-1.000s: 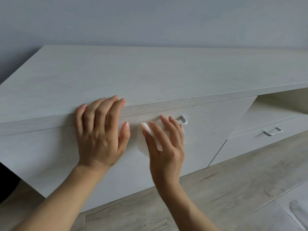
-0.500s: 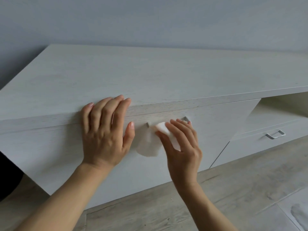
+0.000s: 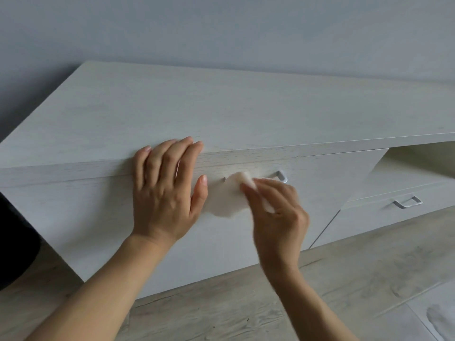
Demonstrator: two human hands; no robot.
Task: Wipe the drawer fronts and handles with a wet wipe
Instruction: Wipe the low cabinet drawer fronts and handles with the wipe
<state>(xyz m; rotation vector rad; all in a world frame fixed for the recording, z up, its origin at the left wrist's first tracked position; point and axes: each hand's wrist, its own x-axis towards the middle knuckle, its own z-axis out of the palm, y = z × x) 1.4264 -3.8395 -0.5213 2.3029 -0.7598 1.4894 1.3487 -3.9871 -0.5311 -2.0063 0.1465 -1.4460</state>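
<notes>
A pale wood-grain drawer front [image 3: 320, 193] fills the middle of the view. Its metal handle [image 3: 282, 176] shows only at the right end; the rest is under the wipe. My right hand [image 3: 278, 217] pinches a white wet wipe [image 3: 229, 195] and presses it against the handle and the front. My left hand [image 3: 167, 190] lies flat with fingers spread on the top edge of the drawer front, just left of the wipe. A second drawer [image 3: 369, 215] with its own metal handle [image 3: 407, 202] sits lower at the right.
The cabinet top [image 3: 221, 112] runs back to a grey wall [image 3: 221, 28]. An open shelf recess [image 3: 418, 163] lies above the right drawer. Light wood-look floor [image 3: 344, 286] spreads below. A dark shape [image 3: 14, 242] sits at the left edge.
My right hand has slid rightward and down along the handle with the wipe, and the wipe now hangs more spread out. My left hand has stayed pressed on the drawer's top edge.
</notes>
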